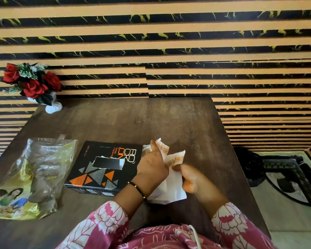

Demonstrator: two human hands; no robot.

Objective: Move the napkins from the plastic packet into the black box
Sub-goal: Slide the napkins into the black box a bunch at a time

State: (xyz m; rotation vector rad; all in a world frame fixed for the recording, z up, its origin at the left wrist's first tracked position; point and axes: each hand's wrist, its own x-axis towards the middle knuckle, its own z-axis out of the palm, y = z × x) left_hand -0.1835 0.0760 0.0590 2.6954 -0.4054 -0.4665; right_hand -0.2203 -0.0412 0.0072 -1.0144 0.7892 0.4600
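A white napkin (170, 186) with an orange patterned border is held above the table, just right of the black box (97, 175). My left hand (152, 165) grips its upper part and my right hand (190, 178) grips its right side. The black box lies flat with orange and grey triangles on its lid and a torn rectangular slot in the middle. The plastic packet (30, 178), crumpled and mostly clear with a yellow printed end, lies to the left of the box.
A white vase of red roses (34, 85) stands at the table's far left corner. The dark wooden table (151, 119) ends at right, where a black stand (276, 168) sits on the floor. A striped wall is behind.
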